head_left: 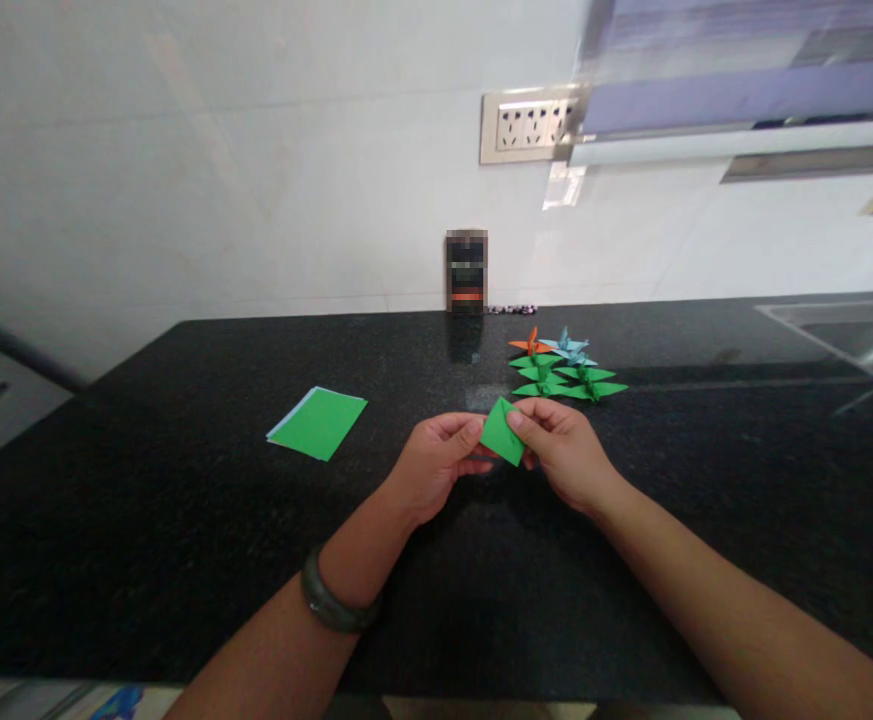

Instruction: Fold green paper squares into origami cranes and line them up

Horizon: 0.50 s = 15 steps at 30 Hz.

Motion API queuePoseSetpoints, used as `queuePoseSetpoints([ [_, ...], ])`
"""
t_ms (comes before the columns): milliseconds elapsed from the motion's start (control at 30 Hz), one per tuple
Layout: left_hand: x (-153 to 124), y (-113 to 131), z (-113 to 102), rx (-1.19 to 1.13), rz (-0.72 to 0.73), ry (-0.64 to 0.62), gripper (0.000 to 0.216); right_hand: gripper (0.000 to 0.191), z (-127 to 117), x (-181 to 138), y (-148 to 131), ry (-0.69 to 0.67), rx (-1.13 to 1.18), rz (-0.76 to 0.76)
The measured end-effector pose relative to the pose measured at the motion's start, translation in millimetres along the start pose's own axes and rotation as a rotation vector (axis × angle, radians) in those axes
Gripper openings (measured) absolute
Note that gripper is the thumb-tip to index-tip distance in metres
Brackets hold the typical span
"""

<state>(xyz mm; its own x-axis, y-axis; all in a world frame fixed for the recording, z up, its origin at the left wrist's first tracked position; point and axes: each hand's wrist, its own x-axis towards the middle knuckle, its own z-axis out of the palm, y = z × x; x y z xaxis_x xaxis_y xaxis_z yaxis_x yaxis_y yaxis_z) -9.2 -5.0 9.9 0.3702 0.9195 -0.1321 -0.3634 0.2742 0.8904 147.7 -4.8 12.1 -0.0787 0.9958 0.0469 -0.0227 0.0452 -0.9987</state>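
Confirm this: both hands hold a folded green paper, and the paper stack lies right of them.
Wrong side: the head view shows the paper stack left of the left hand. It and the right hand do hold the folded green paper.

On the counter (181, 520), a stack of paper sheets (321, 424) lies left of the folded paper (501, 438), which is between the left hand (440, 455) and right hand (567, 450). Paper cranes (588, 382) lie behind the right hand; farther back (by the wall (181, 200)) stands a phone (467, 275).

No readable text or labels anywhere
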Motion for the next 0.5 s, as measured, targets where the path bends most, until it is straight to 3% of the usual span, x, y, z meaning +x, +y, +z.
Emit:
queuePoseSetpoints([
  [333,-2.1,-2.2,2.4,-0.007,-0.027,-0.047,0.036,0.028,3.0,-0.4,-2.5,-0.023,0.223,0.062],
  [500,-1.8,-1.4,4.9,0.127,0.041,0.018,0.028,0.027,2.1,0.3,-1.6,-0.002,0.129,0.021],
])
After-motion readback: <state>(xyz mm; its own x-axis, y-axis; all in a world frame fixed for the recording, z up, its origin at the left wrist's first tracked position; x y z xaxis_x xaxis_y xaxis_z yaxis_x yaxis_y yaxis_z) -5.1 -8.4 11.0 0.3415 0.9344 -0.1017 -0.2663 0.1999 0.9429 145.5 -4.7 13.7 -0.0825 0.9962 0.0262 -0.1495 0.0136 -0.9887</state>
